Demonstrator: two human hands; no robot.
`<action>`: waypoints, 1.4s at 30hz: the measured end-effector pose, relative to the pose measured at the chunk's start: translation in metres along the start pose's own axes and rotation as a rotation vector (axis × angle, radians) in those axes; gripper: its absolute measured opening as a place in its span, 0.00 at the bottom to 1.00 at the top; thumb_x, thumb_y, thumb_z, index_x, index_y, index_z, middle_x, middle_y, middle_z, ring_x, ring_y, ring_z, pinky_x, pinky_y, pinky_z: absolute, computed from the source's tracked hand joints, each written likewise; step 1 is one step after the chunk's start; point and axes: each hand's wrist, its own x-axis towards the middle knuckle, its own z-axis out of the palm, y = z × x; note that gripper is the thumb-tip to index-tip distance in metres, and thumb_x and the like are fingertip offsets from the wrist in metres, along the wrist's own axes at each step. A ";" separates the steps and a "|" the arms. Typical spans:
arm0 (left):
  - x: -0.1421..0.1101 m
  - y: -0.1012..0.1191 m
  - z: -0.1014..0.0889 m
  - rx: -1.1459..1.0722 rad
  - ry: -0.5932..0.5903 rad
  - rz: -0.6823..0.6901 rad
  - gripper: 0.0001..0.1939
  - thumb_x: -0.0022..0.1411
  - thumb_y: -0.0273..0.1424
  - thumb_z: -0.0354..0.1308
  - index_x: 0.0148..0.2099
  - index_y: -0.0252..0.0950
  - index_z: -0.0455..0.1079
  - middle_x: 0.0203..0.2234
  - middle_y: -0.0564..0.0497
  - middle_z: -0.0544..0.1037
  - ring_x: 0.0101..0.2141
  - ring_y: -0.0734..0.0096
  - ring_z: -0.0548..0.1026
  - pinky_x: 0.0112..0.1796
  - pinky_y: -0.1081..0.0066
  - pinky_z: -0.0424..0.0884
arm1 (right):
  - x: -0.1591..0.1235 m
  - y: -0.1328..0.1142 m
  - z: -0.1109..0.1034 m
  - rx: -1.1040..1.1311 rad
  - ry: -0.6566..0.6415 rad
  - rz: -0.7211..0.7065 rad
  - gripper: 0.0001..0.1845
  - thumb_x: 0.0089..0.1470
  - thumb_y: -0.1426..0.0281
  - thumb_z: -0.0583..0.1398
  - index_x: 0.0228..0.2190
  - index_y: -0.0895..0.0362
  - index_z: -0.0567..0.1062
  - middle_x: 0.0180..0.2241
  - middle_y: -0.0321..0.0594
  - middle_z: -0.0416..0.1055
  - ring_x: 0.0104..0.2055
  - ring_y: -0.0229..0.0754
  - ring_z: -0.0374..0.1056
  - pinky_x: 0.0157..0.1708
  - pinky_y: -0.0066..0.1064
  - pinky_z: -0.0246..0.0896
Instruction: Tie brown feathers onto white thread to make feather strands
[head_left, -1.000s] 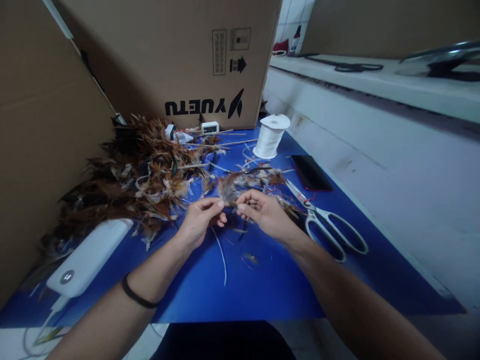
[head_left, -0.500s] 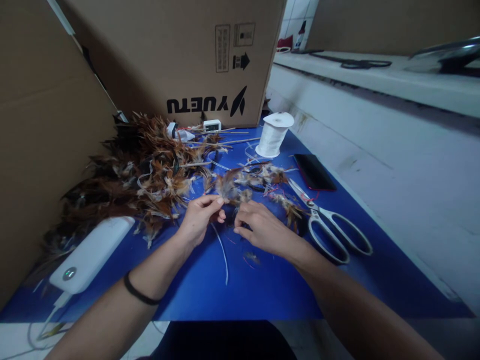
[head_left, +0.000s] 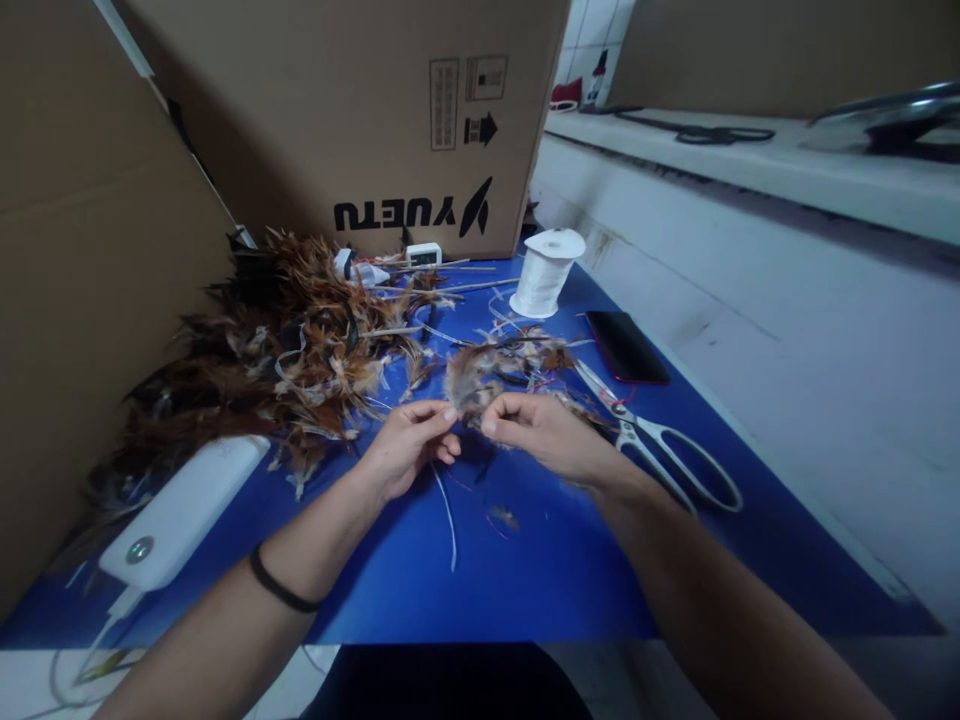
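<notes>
Between my hands, a small tuft of brown and grey feathers (head_left: pixel 466 380) stands up above the blue table. My left hand (head_left: pixel 409 445) pinches its base between thumb and forefinger, the other fingers curled. My right hand (head_left: pixel 544 430) is closed at the tuft's lower right side, thumb against forefinger, on the dark lower feathers. A thin white ribbon (head_left: pixel 448 520) trails down onto the table below the left hand. Metal scissors (head_left: pixel 626 420) lie slightly open just right of my right hand. Loose feathers (head_left: pixel 555 352) lie behind the hands.
A large heap of brown feathers (head_left: pixel 300 340) spreads at the left. Near it lies a white power bank (head_left: pixel 184 510) with a cable. Towards the back right stand a white ribbon spool (head_left: pixel 546 275) and a dark phone (head_left: pixel 626 346). Cardboard boxes (head_left: pixel 337 120) wall in the back and left.
My right hand has turned and closed in on the feather tuft, thumb and forefinger now at it. My left hand has shifted slightly right, and the tuft stands more upright.
</notes>
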 end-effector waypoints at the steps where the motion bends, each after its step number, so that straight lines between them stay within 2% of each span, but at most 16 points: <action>1: 0.000 -0.001 0.000 -0.021 -0.013 -0.020 0.10 0.49 0.32 0.65 0.32 0.32 0.71 0.15 0.53 0.73 0.17 0.79 0.71 0.18 0.81 0.67 | 0.000 0.000 0.000 0.038 0.004 0.008 0.07 0.48 0.68 0.59 0.23 0.58 0.70 0.22 0.32 0.65 0.26 0.32 0.59 0.30 0.27 0.54; 8: 0.000 0.000 0.001 -0.121 -0.047 -0.105 0.05 0.52 0.26 0.63 0.32 0.29 0.72 0.18 0.50 0.75 0.19 0.78 0.74 0.19 0.84 0.69 | 0.003 0.008 -0.003 0.284 0.042 0.042 0.09 0.47 0.66 0.62 0.22 0.57 0.69 0.22 0.34 0.69 0.26 0.33 0.63 0.29 0.27 0.56; 12: -0.002 0.002 0.003 -0.149 -0.035 -0.124 0.01 0.54 0.23 0.60 0.31 0.29 0.72 0.22 0.49 0.77 0.22 0.76 0.76 0.20 0.83 0.71 | 0.004 0.008 -0.003 0.334 0.084 0.038 0.10 0.46 0.65 0.62 0.21 0.58 0.69 0.22 0.35 0.69 0.26 0.34 0.63 0.30 0.28 0.57; 17: -0.003 0.001 0.004 -0.182 -0.030 -0.131 0.01 0.54 0.22 0.60 0.31 0.30 0.72 0.31 0.47 0.79 0.26 0.75 0.78 0.22 0.82 0.73 | 0.005 0.006 0.000 0.357 0.107 0.030 0.10 0.44 0.66 0.62 0.20 0.58 0.69 0.21 0.34 0.68 0.25 0.34 0.63 0.30 0.28 0.58; 23: -0.002 0.003 0.007 -0.176 0.032 -0.120 0.02 0.53 0.21 0.60 0.30 0.28 0.74 0.26 0.46 0.79 0.26 0.77 0.77 0.30 0.82 0.75 | 0.006 0.008 0.000 0.343 0.115 0.054 0.10 0.44 0.66 0.62 0.21 0.58 0.68 0.22 0.35 0.69 0.25 0.34 0.64 0.29 0.29 0.58; 29: 0.000 0.002 0.007 -0.154 0.055 -0.079 0.01 0.51 0.22 0.62 0.29 0.27 0.75 0.24 0.47 0.78 0.25 0.78 0.77 0.30 0.83 0.74 | 0.005 0.005 0.002 0.184 0.177 0.064 0.07 0.42 0.68 0.62 0.22 0.58 0.69 0.21 0.33 0.68 0.23 0.33 0.62 0.27 0.27 0.56; 33: -0.001 0.000 0.005 -0.102 0.016 -0.063 0.05 0.49 0.26 0.65 0.30 0.27 0.75 0.23 0.47 0.78 0.25 0.78 0.76 0.30 0.82 0.73 | 0.004 0.006 0.007 0.089 0.127 0.008 0.09 0.42 0.68 0.63 0.27 0.58 0.70 0.25 0.33 0.68 0.27 0.34 0.64 0.31 0.29 0.58; 38: -0.002 -0.003 0.005 -0.025 -0.012 -0.063 0.09 0.47 0.29 0.67 0.31 0.28 0.75 0.24 0.47 0.79 0.25 0.78 0.76 0.31 0.81 0.73 | 0.005 0.009 0.009 -0.034 0.141 -0.046 0.09 0.46 0.65 0.60 0.24 0.59 0.70 0.23 0.33 0.66 0.26 0.35 0.61 0.29 0.30 0.56; 42: -0.002 -0.004 0.005 0.025 0.034 -0.020 0.10 0.48 0.31 0.66 0.32 0.28 0.74 0.23 0.47 0.78 0.24 0.77 0.76 0.30 0.78 0.73 | 0.005 0.006 0.008 -0.083 0.205 -0.054 0.08 0.46 0.66 0.60 0.22 0.58 0.69 0.21 0.31 0.63 0.23 0.33 0.57 0.26 0.28 0.54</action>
